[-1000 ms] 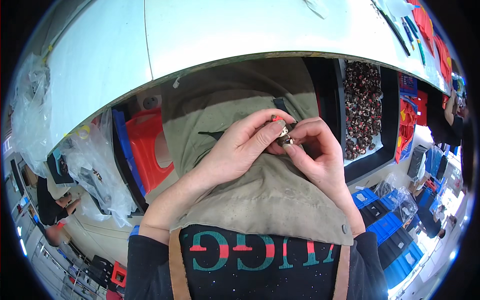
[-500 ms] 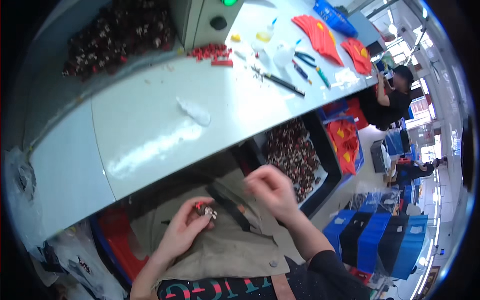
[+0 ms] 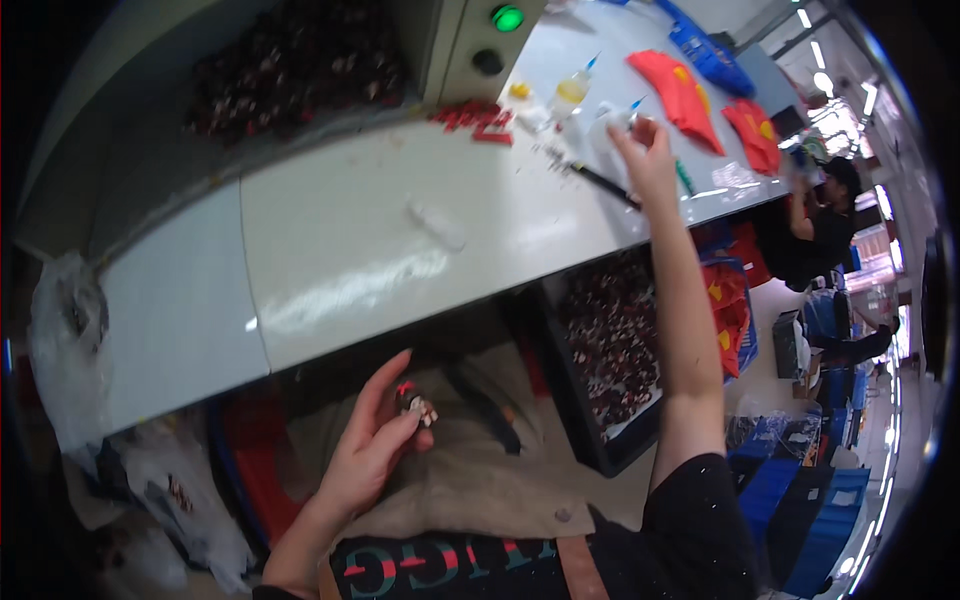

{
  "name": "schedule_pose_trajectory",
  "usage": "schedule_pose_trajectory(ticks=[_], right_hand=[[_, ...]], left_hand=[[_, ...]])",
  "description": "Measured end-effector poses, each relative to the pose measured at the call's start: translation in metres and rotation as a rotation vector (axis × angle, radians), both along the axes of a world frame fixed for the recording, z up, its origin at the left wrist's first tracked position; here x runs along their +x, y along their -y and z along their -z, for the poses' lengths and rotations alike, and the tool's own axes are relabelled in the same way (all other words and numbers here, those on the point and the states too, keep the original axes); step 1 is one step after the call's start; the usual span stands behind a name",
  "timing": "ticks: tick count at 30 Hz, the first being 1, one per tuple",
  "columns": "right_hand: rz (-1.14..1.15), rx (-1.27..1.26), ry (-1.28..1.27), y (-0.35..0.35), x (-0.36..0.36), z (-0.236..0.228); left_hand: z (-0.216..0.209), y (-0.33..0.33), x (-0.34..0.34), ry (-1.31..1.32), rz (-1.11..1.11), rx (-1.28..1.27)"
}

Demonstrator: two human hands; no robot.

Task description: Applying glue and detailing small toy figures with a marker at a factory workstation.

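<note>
White bench [image 3: 350,255] | figurine [image 3: 416,404] pinched by left grip [image 3: 372,448] at thumb | right grip [image 3: 648,160] at white bottle [image 3: 603,127], hold unclear

Figurines [image 3: 610,345] lie in a tray [image 3: 572,402] right of the apron [image 3: 480,492], bottles [image 3: 571,92] on the table [image 3: 340,215] ahead.

We see a smooth, glossy white worktop [image 3: 335,215] streaked with reflected light. Our apron [image 3: 470,495] is matt, wrinkled cloth. The bag [image 3: 195,510] looks like thin, crinkled, shiny plastic, the bottle [image 3: 571,91] translucent plastic, the tray [image 3: 562,390] dark plastic, the figurine [image 3: 408,397] moulded plastic.
</note>
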State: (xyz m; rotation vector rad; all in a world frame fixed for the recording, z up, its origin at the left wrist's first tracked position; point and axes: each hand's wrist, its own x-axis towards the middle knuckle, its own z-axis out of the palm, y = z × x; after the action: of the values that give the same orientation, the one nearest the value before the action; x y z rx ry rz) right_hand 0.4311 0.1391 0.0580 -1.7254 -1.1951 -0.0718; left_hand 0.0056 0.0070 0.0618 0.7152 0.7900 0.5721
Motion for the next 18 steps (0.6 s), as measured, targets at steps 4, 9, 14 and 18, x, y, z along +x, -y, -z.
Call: schedule_pose_trajectory(ticks=[4,9,14,18], right_hand=[[-0.002,-0.299,0.052,-0.015,0.001,-0.005],[-0.154,-0.179,-0.034,0.021,0.017,-0.002],[-0.499,-0.222,-0.177,0.125,-0.087,-0.019],[-0.582,-0.394,-0.089,0.173,-0.129,-0.018]], left_hand=[[-0.002,0.007,-0.005,0.050,0.057,-0.003],[0.021,-0.003,-0.007,0.128,0.106,-0.171],[0.036,-0.008,-0.011,0.184,0.216,-0.237],[0.038,-0.013,-0.007,0.162,0.268,-0.242]])
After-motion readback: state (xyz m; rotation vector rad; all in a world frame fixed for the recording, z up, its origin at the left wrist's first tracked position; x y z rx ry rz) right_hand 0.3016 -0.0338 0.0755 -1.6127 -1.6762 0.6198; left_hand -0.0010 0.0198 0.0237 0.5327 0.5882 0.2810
